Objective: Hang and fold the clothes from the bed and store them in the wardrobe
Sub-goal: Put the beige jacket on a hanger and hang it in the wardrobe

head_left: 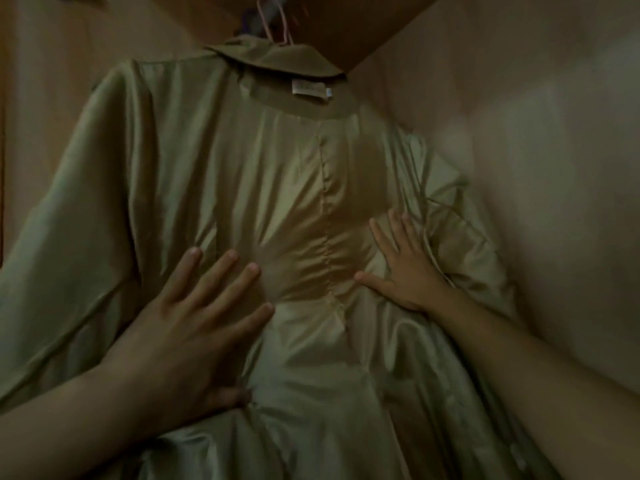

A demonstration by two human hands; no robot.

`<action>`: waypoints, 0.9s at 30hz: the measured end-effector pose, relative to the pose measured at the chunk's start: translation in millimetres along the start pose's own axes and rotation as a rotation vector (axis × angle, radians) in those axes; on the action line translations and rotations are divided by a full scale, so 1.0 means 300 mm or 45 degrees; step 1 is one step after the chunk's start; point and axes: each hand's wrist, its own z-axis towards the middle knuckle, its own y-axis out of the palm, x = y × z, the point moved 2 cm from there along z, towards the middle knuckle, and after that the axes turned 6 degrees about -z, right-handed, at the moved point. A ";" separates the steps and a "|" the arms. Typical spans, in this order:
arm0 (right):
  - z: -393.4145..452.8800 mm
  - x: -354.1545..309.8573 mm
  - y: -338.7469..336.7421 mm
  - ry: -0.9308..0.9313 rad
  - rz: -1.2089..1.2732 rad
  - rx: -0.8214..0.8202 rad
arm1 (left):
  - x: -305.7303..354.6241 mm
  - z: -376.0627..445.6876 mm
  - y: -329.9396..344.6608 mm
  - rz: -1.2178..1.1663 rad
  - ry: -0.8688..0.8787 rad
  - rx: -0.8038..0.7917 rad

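Observation:
A shiny olive-green dress (214,174) with a collar and a pale label hangs inside the wardrobe on a pink hanger (277,26). My left hand (194,317) lies flat on the dress at its waist, fingers straight and spread. My right hand (405,261) presses flat on the right side of the waist, fingers spread, beside a bunched sleeve and a thin cord. The hanger's hook reaches up to a dark rail at the top of the view.
The wardrobe's wooden side wall (540,168) stands close on the right, with the back panel (52,64) behind the dress on the left. A wooden shelf or top panel (346,26) cuts across above the collar. The light is dim.

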 end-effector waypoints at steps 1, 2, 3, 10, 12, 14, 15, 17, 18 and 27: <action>-0.003 -0.012 -0.004 0.010 0.025 -0.024 | 0.006 0.003 -0.005 -0.006 -0.019 -0.022; -0.011 -0.024 -0.006 0.020 0.047 -0.042 | 0.012 0.004 -0.008 -0.015 -0.032 -0.033; -0.026 -0.032 -0.010 0.033 0.063 -0.054 | 0.017 0.003 -0.011 -0.025 -0.041 -0.033; -0.173 -0.070 -0.113 0.106 -0.067 -0.126 | 0.055 -0.028 -0.083 -0.150 -0.101 0.013; -0.242 -0.092 -0.159 0.085 -0.082 -0.117 | 0.066 -0.041 -0.096 -0.200 -0.141 -0.006; -0.313 -0.118 -0.213 0.086 -0.069 -0.153 | 0.071 -0.046 -0.097 -0.265 -0.174 -0.003; -0.348 -0.131 -0.240 0.092 -0.063 -0.181 | 0.075 -0.047 -0.099 -0.299 -0.184 0.013; -0.413 -0.162 -0.296 0.114 -0.045 -0.212 | 0.088 -0.049 -0.110 -0.410 -0.208 0.064; -0.445 -0.180 -0.326 0.132 -0.037 -0.217 | 0.096 -0.053 -0.119 -0.477 -0.217 0.092; -0.767 -0.477 -0.627 0.284 -0.271 -0.316 | 0.210 -0.157 -0.184 -1.129 -0.111 0.295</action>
